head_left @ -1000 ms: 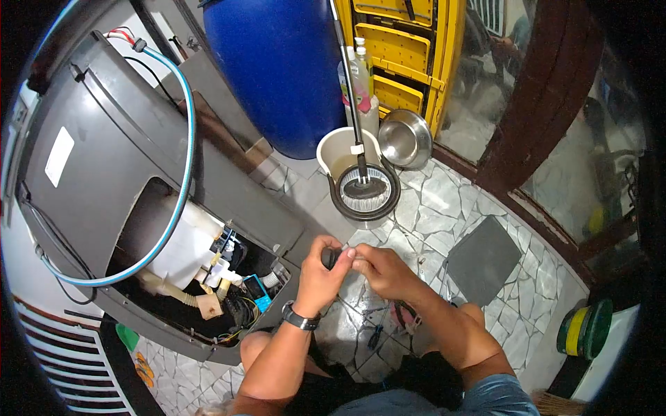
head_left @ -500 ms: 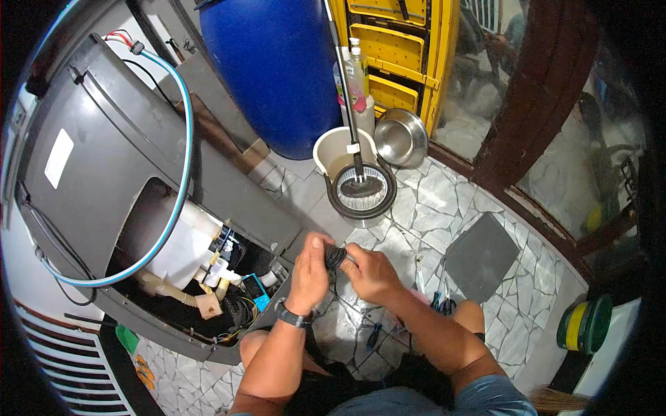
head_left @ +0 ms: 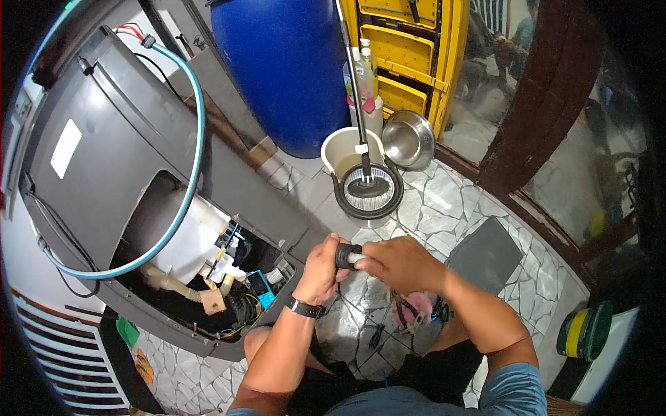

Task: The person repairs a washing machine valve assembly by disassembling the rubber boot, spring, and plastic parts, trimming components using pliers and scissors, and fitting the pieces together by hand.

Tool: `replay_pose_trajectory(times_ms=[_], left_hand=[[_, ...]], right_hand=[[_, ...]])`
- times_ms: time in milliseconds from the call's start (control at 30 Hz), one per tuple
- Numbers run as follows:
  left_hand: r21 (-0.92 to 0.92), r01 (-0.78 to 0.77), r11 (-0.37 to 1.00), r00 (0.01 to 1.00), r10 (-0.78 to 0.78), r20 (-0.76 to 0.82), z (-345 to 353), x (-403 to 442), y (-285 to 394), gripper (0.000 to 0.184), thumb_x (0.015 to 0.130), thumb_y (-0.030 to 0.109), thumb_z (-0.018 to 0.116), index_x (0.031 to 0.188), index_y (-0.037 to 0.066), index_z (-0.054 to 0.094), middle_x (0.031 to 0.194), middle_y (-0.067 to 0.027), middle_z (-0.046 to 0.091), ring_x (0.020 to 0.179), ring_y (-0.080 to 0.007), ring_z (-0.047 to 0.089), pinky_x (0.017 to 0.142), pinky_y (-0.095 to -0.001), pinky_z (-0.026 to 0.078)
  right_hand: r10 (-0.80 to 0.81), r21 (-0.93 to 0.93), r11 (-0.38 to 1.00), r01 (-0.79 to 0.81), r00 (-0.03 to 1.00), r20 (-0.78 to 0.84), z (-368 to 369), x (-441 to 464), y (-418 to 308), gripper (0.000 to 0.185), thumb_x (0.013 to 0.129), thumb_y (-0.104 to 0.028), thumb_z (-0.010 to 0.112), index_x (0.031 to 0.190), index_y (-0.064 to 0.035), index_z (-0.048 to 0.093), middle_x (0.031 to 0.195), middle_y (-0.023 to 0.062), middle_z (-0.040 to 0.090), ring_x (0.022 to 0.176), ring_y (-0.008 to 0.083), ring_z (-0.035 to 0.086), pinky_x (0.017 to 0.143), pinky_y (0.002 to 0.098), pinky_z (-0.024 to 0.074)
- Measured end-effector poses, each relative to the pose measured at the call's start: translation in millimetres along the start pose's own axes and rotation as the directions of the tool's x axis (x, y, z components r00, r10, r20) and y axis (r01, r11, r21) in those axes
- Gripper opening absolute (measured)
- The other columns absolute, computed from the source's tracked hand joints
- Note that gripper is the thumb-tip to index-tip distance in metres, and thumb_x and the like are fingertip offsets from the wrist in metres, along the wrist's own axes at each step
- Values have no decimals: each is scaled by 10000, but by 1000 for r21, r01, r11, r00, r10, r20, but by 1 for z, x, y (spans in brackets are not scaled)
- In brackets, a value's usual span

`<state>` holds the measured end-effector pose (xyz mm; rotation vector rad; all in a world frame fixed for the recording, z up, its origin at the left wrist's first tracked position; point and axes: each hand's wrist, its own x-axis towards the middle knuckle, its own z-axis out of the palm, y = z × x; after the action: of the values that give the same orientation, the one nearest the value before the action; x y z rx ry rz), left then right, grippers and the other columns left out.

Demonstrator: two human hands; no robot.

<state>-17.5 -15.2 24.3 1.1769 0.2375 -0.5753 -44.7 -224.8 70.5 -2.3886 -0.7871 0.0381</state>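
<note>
In front of me I hold a round black ribbed part (head_left: 346,256) between both hands. My left hand (head_left: 319,272), with a watch on its wrist, is closed around its left side. At its right end my right hand (head_left: 406,263) closes on a short pale stem (head_left: 356,257); the fingers hide where the stem ends. Left of my hands lies a big grey appliance housing (head_left: 229,184) with an opening that shows a white plastic body (head_left: 184,239), hoses and wires. A small blue device with a dark screen (head_left: 261,289) sits at the opening's edge.
A bucket (head_left: 331,143) with a mop (head_left: 366,184) stands ahead, beside a blue barrel (head_left: 281,76) and a steel bowl (head_left: 408,141). To the right lies a flat grey panel (head_left: 485,256). Pliers (head_left: 414,310) and other tools are on the tiled floor between my legs.
My right hand has turned over and raised its elbow side, so the pale stem now shows. The black part has shifted slightly right. The view has moved a little.
</note>
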Motion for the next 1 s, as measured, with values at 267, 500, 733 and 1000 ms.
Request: replay_pose_trajectory(times_ms=[267,500,733,1000], left_hand=[[-233,-4,972,994,29,103,6,7,-11,353,1073,373,508,974,38,554,624,-72,509,393,-136,377,384,-283,305],[553,-396,733,640,652,-407,-26,70,-39,518,1100,361,432,715,31,536,618,-26,485,573,-138,386,519,-381,342],[-351,171,921,890,8,456,-11,30,-30,591,1040,630,445,1031,77,655,789,-74,591,541,-132,389,516,-267,342],[-398,227,889,785,75,614,3,32,-28,555,1085,537,400,1079,48,663,855,-73,580,584,-135,421,543,-277,334]], right_hand=[[131,926,191,-325,944,304,49,-11,32,366,1057,-373,579,896,-47,533,700,68,508,609,178,547,553,390,453],[289,214,955,-204,804,-521,54,-11,-65,218,991,-214,634,884,-42,554,696,204,601,615,418,631,548,489,467],[582,574,765,-292,696,-421,50,-47,-18,243,990,-233,666,935,-12,582,749,176,644,606,297,627,574,410,471],[772,591,609,-528,564,-292,174,-121,71,320,1023,-322,598,1002,-4,630,691,145,652,590,260,643,604,409,490]])
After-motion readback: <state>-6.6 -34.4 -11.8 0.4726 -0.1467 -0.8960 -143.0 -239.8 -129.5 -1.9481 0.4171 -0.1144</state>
